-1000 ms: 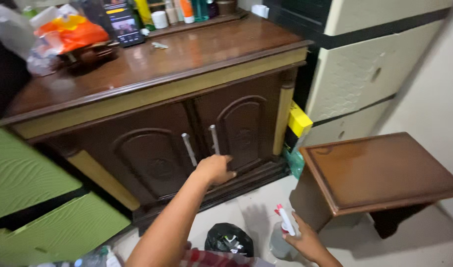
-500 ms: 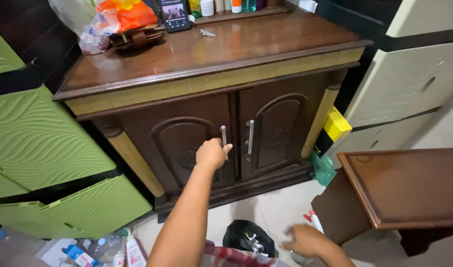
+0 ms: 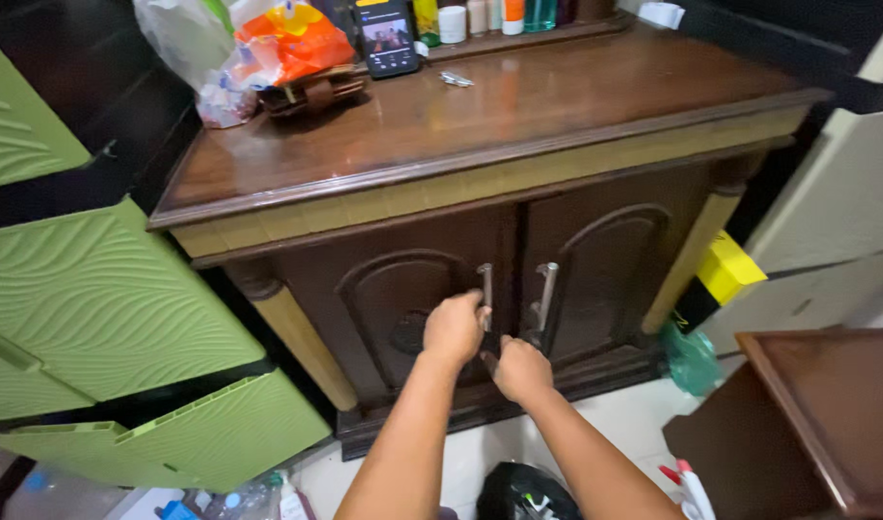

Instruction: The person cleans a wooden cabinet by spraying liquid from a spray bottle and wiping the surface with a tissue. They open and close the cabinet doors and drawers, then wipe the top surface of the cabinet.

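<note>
1. Fingers of the left hand (image 3: pixel 453 327) are wrapped around the left door handle (image 3: pixel 486 297), the metal bar at the middle seam of the cabinet (image 3: pixel 518 241).
2. Half a second ago this hand was only arriving at that bar with the arm stretched out; now the fist is closed on it.
3. Fingers of the right hand (image 3: pixel 521 370) are curled narrow, at about 5 o'clock from the left hand, low against the seam between the two doors. Whether they hold anything I cannot tell.
4. Earlier the right hand hung low near the floor, close to the spray bottle (image 3: pixel 690 481); it has since come up to the doors, and that bottle stands by the small side table (image 3: pixel 827 414) at 4 o'clock.
5. Right door handle (image 3: pixel 545 294) sits just beside the gripped one, at 3 o'clock from it, untouched.
6. Both doors look shut, flush with the front, so the change is in the hands alone: both are now at the seam.
7. On the bench top at 12 o'clock lie a phone (image 3: pixel 387 37), an orange bag (image 3: pixel 287 43) and a row of bottles (image 3: pixel 480 14).
8. Green drawers (image 3: pixel 104 299) stand at 9 o'clock, a yellow box (image 3: pixel 728 270) at 3 o'clock, a black bag (image 3: pixel 528 491) at 6 o'clock.
</note>
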